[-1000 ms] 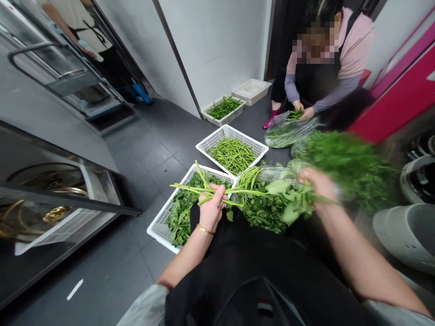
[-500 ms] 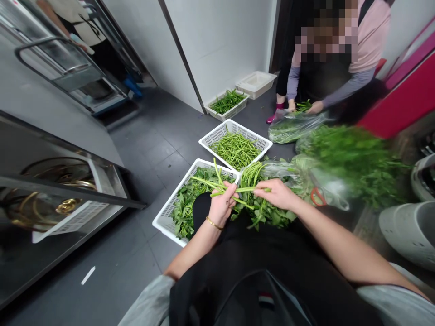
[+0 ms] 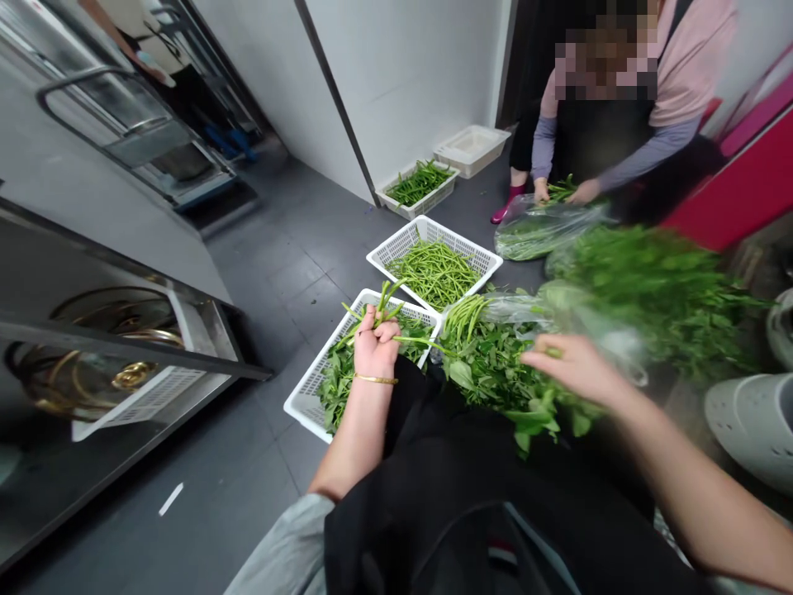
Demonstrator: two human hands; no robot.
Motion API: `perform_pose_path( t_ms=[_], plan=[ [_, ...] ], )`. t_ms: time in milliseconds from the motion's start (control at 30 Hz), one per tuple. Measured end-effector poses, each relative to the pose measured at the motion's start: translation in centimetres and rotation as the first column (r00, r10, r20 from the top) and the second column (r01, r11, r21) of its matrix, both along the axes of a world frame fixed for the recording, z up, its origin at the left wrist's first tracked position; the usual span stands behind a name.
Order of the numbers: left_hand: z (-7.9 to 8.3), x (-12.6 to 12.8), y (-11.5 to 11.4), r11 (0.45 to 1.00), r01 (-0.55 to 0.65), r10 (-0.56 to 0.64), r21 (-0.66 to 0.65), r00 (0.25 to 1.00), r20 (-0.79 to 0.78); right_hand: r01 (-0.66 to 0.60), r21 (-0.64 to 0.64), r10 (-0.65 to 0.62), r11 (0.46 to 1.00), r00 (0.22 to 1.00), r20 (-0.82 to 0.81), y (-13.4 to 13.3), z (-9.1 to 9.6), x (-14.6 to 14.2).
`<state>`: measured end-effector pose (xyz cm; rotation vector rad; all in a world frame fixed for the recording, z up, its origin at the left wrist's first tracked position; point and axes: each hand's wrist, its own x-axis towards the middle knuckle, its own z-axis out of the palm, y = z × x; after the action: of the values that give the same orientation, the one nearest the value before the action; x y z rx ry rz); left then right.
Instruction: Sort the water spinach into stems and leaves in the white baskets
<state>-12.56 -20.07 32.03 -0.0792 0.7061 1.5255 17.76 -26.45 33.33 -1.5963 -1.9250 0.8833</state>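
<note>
My left hand [image 3: 375, 349], with a gold bangle at its wrist, is closed around several long green stems [image 3: 389, 299] above the near white basket. Blurred by motion, my right hand [image 3: 573, 364] is out to the right in a pinch. The end of a green stem [image 3: 553, 352] shows at its fingertips. Green leaves [image 3: 338, 372] lie in the near white basket [image 3: 303, 405]. Between my hands is a pile of leafy greens [image 3: 489, 364], with a bundle of stems [image 3: 464, 318] at its far side. Behind, another white basket [image 3: 492, 264] holds thin green stems [image 3: 437, 268].
A co-worker [image 3: 613, 140] handles greens over a clear plastic bag [image 3: 533, 235]. Bushy greens [image 3: 657, 289] and a pale bucket [image 3: 752, 426] stand right. A basket of green pods [image 3: 421, 183] sits by the wall. A metal shelf [image 3: 211, 347] and a trolley [image 3: 186, 178] are left.
My right hand has moved away from my left, to the right, with a piece of stem. My left hand has shifted a little left and turned upright, still holding stems.
</note>
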Motion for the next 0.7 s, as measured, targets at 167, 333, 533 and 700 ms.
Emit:
perform_pose_path(
  t_ms=[167, 333, 533, 700],
  plan=[
    [0.6, -0.3, -0.4, 1.0, 0.026, -0.026, 0.018, 1.0, -0.015, -0.295, 0.083, 0.281, 0.952, 0.948, 0.147, 1.6, -1.7, -6.9],
    [0.5, -0.2, -1.1, 0.998, 0.049, -0.048, 0.039, 0.998, -0.027, -0.509, -0.034, 0.509, 0.86, 0.861, -0.018, 4.1, -1.8, -10.3],
    [-0.7, 0.1, -1.1, 0.999, 0.045, -0.043, 0.014, 0.997, -0.07, -0.511, 0.009, 0.497, 0.859, 0.831, -0.25, 3.5, -2.5, -9.8],
    [-1.0, 2.6, -1.2, 0.991, 0.116, -0.117, -0.059, 0.993, -0.021, -0.108, -0.053, 0.077, 0.993, 0.91, -0.407, 1.6, -3.2, -7.2]
  ],
)
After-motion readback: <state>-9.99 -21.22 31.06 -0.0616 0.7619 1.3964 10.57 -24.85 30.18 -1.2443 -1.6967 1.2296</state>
